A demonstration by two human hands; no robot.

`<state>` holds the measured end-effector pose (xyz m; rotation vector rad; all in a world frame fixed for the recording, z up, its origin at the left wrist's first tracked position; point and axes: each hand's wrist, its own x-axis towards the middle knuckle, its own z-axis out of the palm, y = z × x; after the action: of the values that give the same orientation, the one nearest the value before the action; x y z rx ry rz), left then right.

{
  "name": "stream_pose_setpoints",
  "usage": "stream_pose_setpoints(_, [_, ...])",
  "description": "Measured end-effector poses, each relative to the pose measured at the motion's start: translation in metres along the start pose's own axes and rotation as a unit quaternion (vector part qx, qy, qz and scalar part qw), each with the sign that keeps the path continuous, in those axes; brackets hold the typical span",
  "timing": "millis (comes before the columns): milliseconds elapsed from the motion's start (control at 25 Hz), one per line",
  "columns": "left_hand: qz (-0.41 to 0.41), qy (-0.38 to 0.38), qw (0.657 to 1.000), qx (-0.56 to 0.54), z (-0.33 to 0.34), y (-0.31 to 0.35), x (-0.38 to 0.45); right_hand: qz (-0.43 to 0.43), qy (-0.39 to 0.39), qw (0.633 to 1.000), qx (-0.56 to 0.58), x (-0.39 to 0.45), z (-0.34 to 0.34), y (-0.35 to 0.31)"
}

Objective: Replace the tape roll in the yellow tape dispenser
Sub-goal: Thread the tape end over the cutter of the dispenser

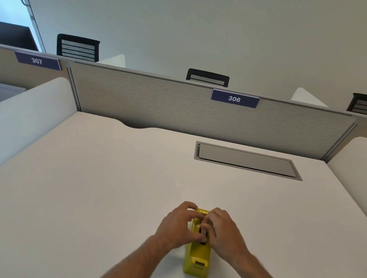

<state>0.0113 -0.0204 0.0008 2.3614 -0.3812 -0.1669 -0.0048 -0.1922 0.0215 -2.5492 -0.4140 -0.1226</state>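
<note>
Two bare hands meet over a glossy, boxy yellow tape dispenser (197, 258) on a smooth white desk (86, 186). Left hand (176, 226) curls its fingers against the dispenser's side; right hand (223, 232) fingertips pinch the pale roll (203, 231) between them.
</note>
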Motion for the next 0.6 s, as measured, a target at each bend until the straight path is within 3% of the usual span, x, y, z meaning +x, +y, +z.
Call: stream_pose_setpoints(600, [-0.022,-0.016,0.999,0.023,-0.0043,0.0055,0.0026,-0.012,0.008,1.000,-0.011,0.0001,0.0109,0.0100])
